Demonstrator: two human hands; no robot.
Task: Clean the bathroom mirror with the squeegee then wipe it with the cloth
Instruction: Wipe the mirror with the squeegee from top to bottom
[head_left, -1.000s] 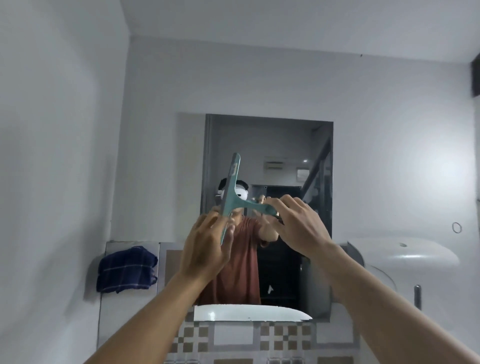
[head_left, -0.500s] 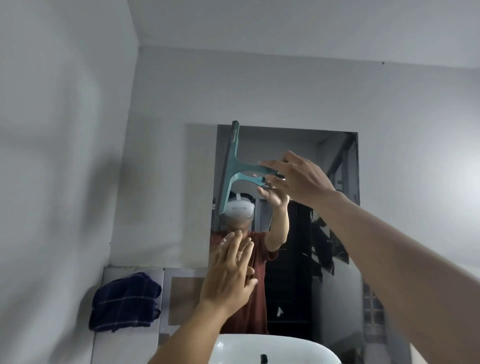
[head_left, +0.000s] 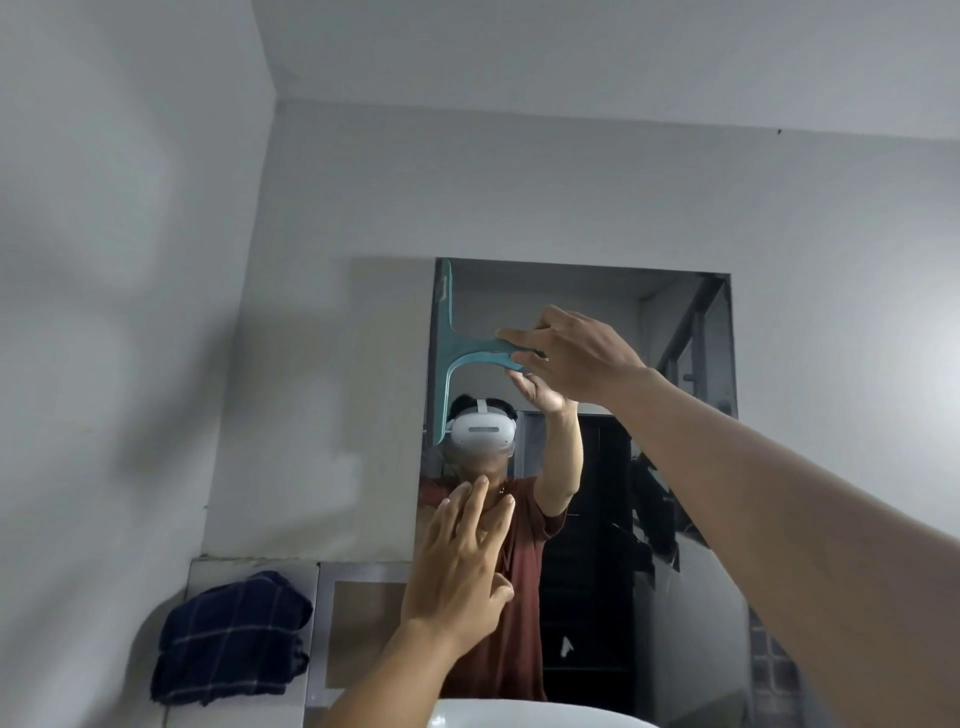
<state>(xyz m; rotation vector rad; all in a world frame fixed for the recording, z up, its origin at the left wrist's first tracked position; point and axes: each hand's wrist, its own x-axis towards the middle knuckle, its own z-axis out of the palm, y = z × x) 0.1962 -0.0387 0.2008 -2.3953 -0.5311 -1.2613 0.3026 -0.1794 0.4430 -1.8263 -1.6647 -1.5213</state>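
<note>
The right hand (head_left: 576, 358) is raised high and pinches the handle of the teal plastic T-shaped squeegee (head_left: 451, 353), fingers above and thumb below. The handle lies level and the long blade stands upright along the left edge of the rectangular wall mirror (head_left: 675, 467), its tip at the top-left corner. The blade appears to lie against the glass, though contact cannot be confirmed from here.

The left hand (head_left: 462, 566) is lower, empty, fingers spread and loosely extended in front of the lower left part of the mirror; whether the fingertips touch the glass cannot be told.

The dark navy checked cloth (head_left: 234, 639) lies crumpled on the ledge left of the mirror, just beside its lower-left corner and well apart from both hands. The rim of a white basin (head_left: 519, 714) shows below the mirror's bottom edge.

Judging by this pose, the step in hand is the opening squeegee stroke, so the task looks barely begun. To do it well, the blade should press evenly along its whole length, tilted slightly so only the rubber edge drags, then travel in one steady pass from the left edge toward the right edge without lifting. A pinch grip this far out on the handle may let the blade rock, so a firmer wrap would help. The following pass should overlap the first lower down.
</note>
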